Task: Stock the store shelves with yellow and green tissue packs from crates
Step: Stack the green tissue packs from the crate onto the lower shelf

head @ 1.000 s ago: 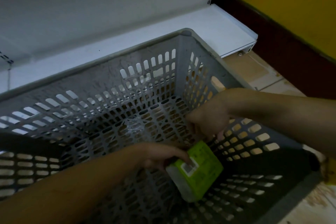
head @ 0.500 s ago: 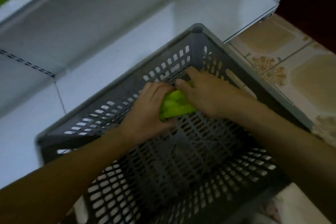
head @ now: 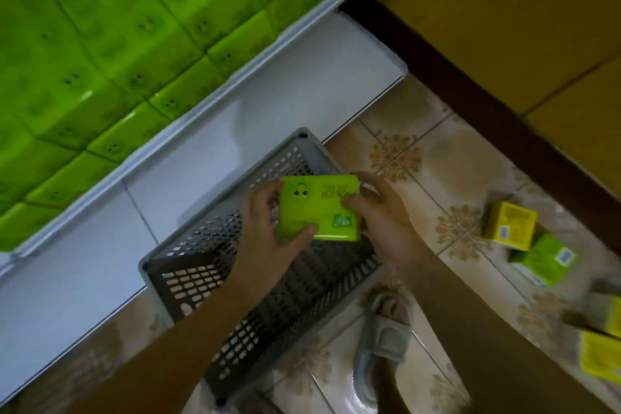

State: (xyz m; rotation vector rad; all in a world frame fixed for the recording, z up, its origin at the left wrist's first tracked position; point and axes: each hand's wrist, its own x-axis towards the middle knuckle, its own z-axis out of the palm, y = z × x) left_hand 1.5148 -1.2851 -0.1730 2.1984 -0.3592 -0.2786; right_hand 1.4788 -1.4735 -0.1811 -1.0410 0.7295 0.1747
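A green tissue pack (head: 319,208) is held flat above the grey plastic crate (head: 201,265), its printed face up. My left hand (head: 268,232) grips its left edge with the thumb on top. My right hand (head: 383,215) holds its right edge. The crate stands on the floor against the white bottom shelf (head: 84,262) and looks bare inside. Several green tissue packs (head: 127,44) stand stacked in rows on the upper shelf at the top left.
On the tiled floor to the right lie a yellow tissue pack (head: 509,225), a green pack (head: 544,259) and more yellow packs (head: 601,356) at the edge. My foot in a grey slipper (head: 383,339) stands beside the crate. A yellow wall with a dark skirting (head: 470,84) runs at the right.
Both hands lifted the green pack up out of the crate and turned it face up. The view rose, so the stocked upper shelf and the floor came into sight.
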